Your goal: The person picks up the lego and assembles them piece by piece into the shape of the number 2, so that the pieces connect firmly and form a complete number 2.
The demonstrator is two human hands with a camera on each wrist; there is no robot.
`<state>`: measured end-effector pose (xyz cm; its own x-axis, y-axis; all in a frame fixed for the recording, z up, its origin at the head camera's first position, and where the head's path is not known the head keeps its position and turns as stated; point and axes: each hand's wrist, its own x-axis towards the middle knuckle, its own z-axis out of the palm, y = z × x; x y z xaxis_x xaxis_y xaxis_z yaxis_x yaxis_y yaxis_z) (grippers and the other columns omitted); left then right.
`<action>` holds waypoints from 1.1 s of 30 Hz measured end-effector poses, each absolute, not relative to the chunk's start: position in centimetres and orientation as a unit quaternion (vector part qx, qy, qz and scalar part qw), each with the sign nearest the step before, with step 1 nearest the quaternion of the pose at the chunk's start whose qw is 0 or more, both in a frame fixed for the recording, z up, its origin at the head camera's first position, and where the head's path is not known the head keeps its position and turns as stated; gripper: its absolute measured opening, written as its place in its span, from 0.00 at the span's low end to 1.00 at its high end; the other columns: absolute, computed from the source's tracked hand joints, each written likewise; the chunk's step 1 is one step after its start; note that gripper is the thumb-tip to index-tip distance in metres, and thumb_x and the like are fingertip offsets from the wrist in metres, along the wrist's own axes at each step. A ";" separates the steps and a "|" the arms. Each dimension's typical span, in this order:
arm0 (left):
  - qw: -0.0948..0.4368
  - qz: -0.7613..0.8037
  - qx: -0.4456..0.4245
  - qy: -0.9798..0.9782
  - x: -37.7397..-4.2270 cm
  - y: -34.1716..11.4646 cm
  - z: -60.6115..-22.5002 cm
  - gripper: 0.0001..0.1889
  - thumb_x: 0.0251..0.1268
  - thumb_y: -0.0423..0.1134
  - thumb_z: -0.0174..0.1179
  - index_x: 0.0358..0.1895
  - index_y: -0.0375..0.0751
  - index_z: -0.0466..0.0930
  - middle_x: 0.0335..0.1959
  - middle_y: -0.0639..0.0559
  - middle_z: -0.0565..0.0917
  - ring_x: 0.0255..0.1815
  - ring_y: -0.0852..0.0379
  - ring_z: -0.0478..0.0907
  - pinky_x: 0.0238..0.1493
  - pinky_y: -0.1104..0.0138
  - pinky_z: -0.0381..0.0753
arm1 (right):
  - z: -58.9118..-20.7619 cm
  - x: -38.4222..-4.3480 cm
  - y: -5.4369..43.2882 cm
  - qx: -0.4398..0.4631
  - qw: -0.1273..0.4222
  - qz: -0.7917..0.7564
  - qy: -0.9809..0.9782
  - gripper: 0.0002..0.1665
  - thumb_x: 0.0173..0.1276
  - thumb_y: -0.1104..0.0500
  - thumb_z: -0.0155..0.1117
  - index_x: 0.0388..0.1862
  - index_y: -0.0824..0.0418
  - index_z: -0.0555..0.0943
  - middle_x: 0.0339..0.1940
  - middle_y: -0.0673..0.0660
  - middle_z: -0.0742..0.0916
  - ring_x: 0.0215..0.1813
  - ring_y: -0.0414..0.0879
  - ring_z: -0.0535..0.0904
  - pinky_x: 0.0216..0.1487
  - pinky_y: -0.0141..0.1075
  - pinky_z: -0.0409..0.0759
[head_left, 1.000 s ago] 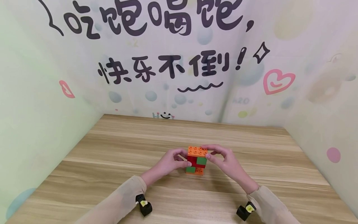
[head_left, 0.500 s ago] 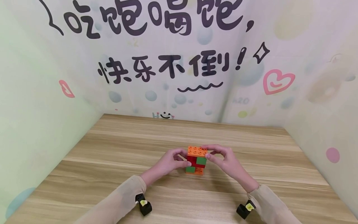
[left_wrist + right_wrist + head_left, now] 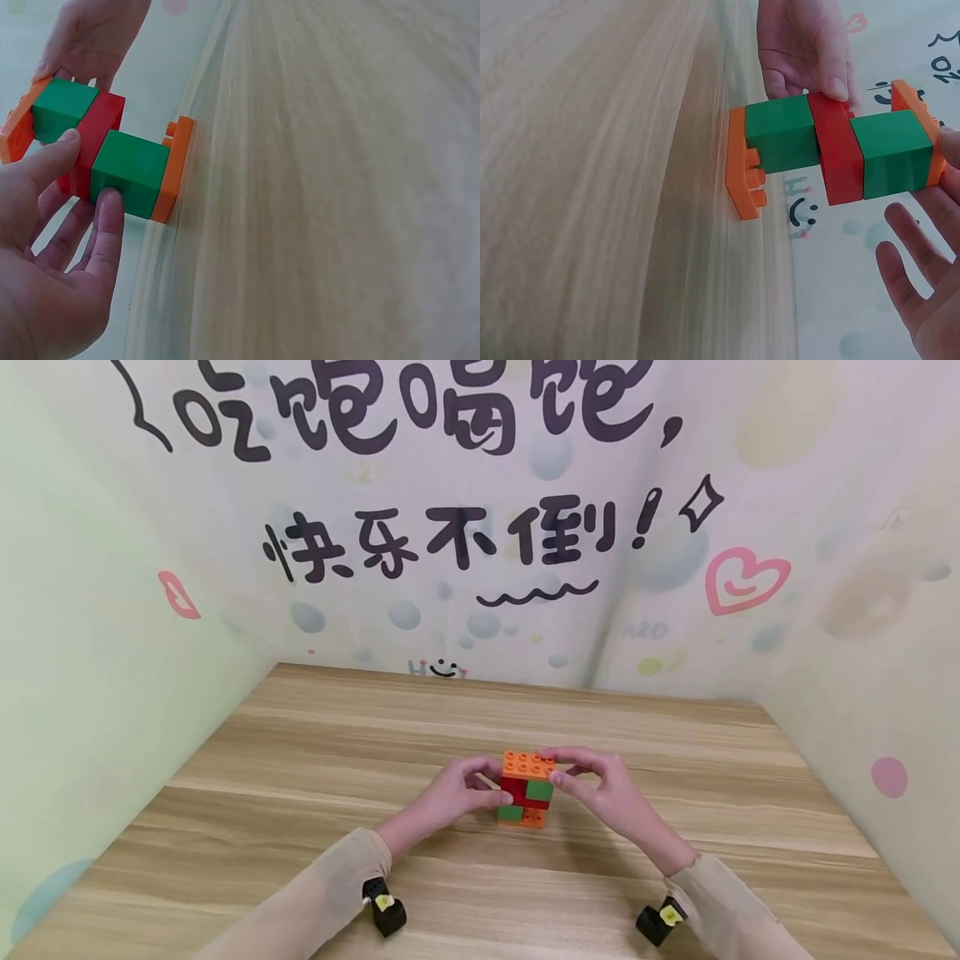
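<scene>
A stack of toy building bricks stands upright on the wooden table in the head view. Its bottom is an orange plate (image 3: 742, 169) with bare studs. A green brick (image 3: 129, 172), a red brick (image 3: 840, 157) and another green brick (image 3: 539, 790) follow upward, offset from each other, and a second orange plate (image 3: 528, 764) caps them. My left hand (image 3: 450, 797) grips the stack from the left, thumb on the red brick. From the right, my right hand (image 3: 611, 793) pinches the top orange plate between thumb and fingers. The left fingertips behind the stack are partly hidden.
The wooden table (image 3: 330, 735) runs back to a printed cloth wall (image 3: 375, 635) with black lettering. Pale walls close in both sides. Small black cameras (image 3: 387, 912) sit at both sleeve cuffs.
</scene>
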<state>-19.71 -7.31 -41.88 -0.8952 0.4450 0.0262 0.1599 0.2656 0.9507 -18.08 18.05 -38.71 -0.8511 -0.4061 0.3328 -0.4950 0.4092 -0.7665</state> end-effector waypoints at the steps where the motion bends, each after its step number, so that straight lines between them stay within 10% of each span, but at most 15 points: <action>1: 0.124 0.573 0.193 0.787 -19.7 -7.3 -41.8 0.16 0.60 0.41 0.70 0.50 0.41 0.82 0.45 0.45 0.84 0.37 0.59 0.82 0.40 0.66 0.82 | -38.7 -18.1 18.1 0.270 0.048 0.473 -0.837 0.17 0.71 0.56 0.64 0.57 0.54 0.83 0.57 0.56 0.87 0.46 0.40 0.83 0.46 0.33 0.82; 33: 0.127 0.567 0.194 0.791 -19.8 -7.3 -41.8 0.17 0.59 0.41 0.70 0.50 0.41 0.83 0.45 0.45 0.84 0.37 0.58 0.81 0.40 0.66 0.82 | -39.1 -18.2 18.1 0.287 0.068 0.475 -0.829 0.17 0.70 0.58 0.64 0.57 0.52 0.83 0.57 0.52 0.87 0.50 0.36 0.83 0.52 0.35 0.81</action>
<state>-19.81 -7.30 -41.78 -0.8925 0.4508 0.0187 0.1624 0.2824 0.9454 -18.21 18.13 -39.14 -0.8258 -0.4120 0.3850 -0.5406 0.3840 -0.7485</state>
